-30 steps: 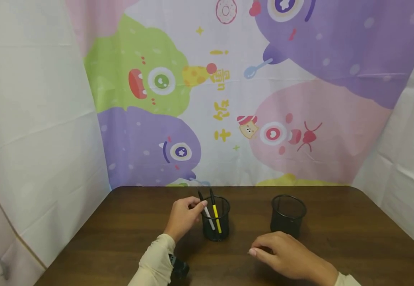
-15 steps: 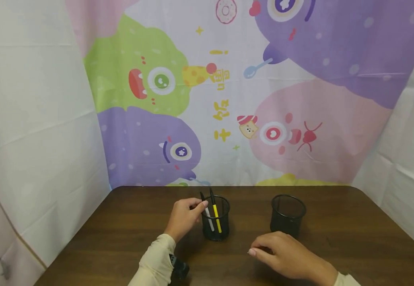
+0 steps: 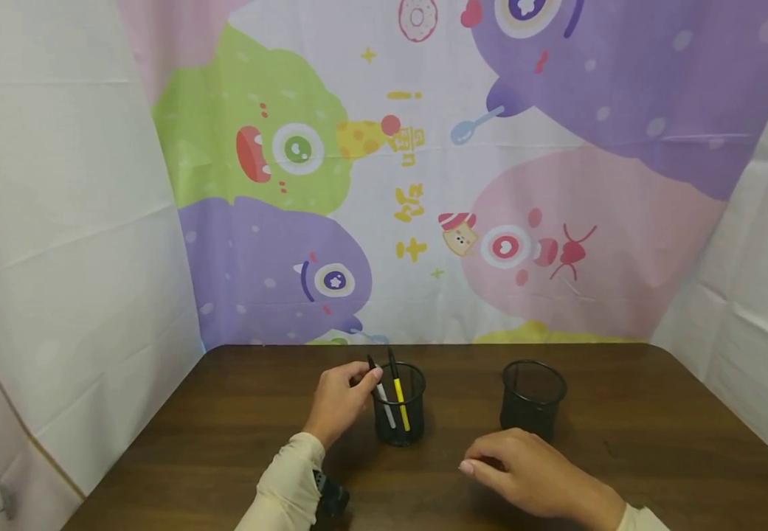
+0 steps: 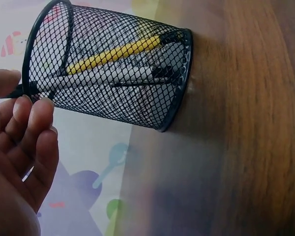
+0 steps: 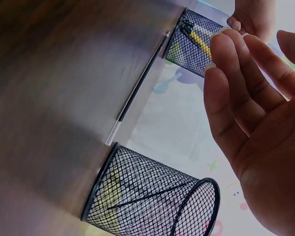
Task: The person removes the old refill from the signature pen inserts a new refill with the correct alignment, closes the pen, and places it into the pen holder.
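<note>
My left hand [image 3: 340,402] is at the rim of the left black mesh pen holder [image 3: 417,424], its thumb and fingers pinching the black upper end of a white pen [image 3: 386,405]. That pen leans inside the holder beside a yellow pen [image 3: 400,402] with a black top. In the left wrist view, both the white pen [image 4: 103,77] and the yellow one show through the mesh. My right hand [image 3: 530,472] hovers low in front of a second mesh holder [image 3: 530,417], fingers loosely bent and holding nothing. The right wrist view shows this second holder [image 5: 142,196] without pens.
A thin black rod with a clear end [image 5: 137,88] lies between the two holders in the right wrist view. The dark wooden table [image 3: 463,383] ends at a cartoon-printed cloth [image 3: 423,295]; white cloth walls [image 3: 71,221] stand either side. My left wrist carries a black device [image 3: 332,495].
The white pen dipped a little and shifted right half a second ago, then rose back slightly in my left fingers. My right hand has stayed in place.
</note>
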A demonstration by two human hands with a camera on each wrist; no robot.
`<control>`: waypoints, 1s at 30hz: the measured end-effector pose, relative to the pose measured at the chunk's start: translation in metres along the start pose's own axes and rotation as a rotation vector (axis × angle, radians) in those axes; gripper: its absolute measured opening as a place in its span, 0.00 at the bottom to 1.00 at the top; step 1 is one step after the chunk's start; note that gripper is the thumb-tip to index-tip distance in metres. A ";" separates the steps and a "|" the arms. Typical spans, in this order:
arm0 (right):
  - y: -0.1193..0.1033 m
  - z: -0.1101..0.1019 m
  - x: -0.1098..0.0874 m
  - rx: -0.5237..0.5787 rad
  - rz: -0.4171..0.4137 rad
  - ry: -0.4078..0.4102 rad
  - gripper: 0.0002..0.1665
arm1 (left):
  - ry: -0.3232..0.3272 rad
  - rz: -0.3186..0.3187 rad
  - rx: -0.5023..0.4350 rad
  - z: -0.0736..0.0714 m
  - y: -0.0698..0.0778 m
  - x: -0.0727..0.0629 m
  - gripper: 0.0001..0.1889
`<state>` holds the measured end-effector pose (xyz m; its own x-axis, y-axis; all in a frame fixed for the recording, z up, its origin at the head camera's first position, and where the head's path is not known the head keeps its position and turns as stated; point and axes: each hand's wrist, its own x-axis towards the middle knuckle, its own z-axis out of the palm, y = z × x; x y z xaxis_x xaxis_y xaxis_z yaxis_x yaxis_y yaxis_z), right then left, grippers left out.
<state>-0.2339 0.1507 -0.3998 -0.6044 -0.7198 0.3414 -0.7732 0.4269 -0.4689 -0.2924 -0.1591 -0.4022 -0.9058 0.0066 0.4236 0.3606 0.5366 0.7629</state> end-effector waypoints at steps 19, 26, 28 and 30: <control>0.002 -0.013 0.001 -0.113 0.055 0.046 0.13 | 0.049 -0.048 0.031 -0.009 -0.003 0.001 0.13; 0.003 -0.022 0.004 -0.148 0.090 0.065 0.11 | 0.093 -0.032 0.136 -0.012 0.001 0.000 0.10; 0.003 -0.024 0.005 -0.162 0.093 0.069 0.12 | 0.126 0.002 0.203 -0.013 0.003 0.000 0.08; 0.003 -0.027 0.007 -0.179 0.095 0.071 0.13 | 0.163 0.037 0.274 -0.014 0.005 0.000 0.07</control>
<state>-0.2457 0.1622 -0.3770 -0.6831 -0.6341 0.3624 -0.7302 0.5859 -0.3514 -0.2874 -0.1687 -0.3918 -0.8377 -0.0932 0.5381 0.2993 0.7458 0.5951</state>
